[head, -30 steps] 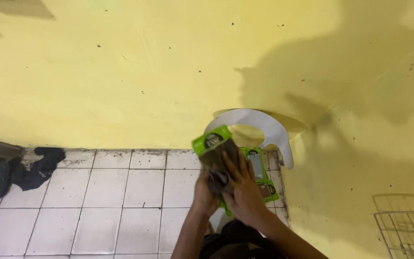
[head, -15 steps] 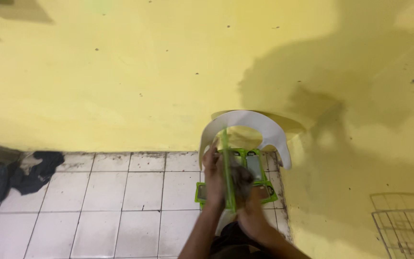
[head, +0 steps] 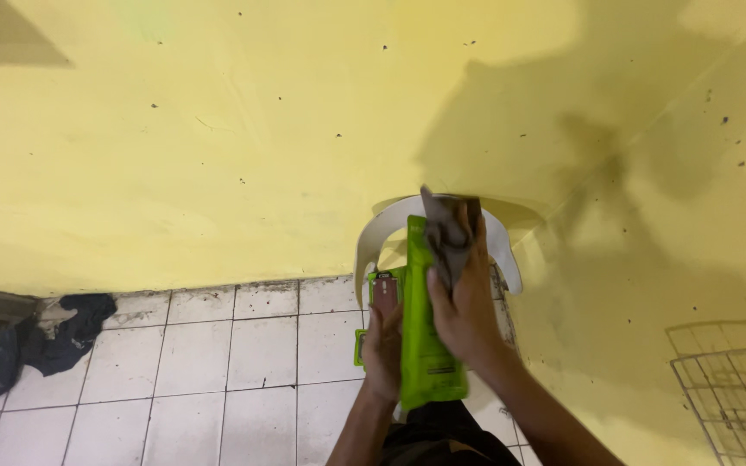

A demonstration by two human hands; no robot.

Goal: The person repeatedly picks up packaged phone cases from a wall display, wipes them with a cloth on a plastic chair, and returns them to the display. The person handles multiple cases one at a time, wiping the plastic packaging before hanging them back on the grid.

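Hands gripping green packet (head: pixel 425 345), right hand (head: pixel 464 315) pressing grey cloth (head: pixel 449 233) on it

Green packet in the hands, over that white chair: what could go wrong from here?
1. The left hand holds the green packet only along one edge, so it could slip and fall to the tiled floor.
2. The right hand presses a dark cloth on the packet; a hard wipe may push the packet from the grip.
3. More green packets lie on the white chair beneath and may get knocked off.
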